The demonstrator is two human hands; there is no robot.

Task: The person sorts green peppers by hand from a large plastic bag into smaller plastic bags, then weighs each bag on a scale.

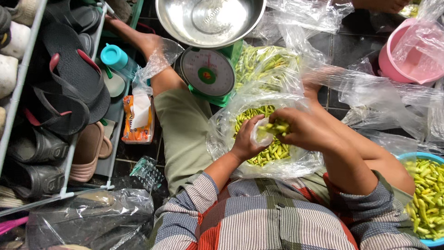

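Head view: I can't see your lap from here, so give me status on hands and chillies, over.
Right hand shut on green chillies. Left hand holds small clear bag open beneath. Big open bag of chillies in lap. Green scale just beyond.

Soft even daylight, moderately bright, white glare on the steel bowl (210,18) at 12 o'clock, sheen on the clear plastic bags (370,92) toward 2 o'clock, dim shadow over the shoe rack (51,92) at 9 o'clock, slight motion blur, wide-angle bend at edges

Both hands, left (247,139) and right (298,127), apparently around green chillies (276,127) above a clear plastic bag (222,125).
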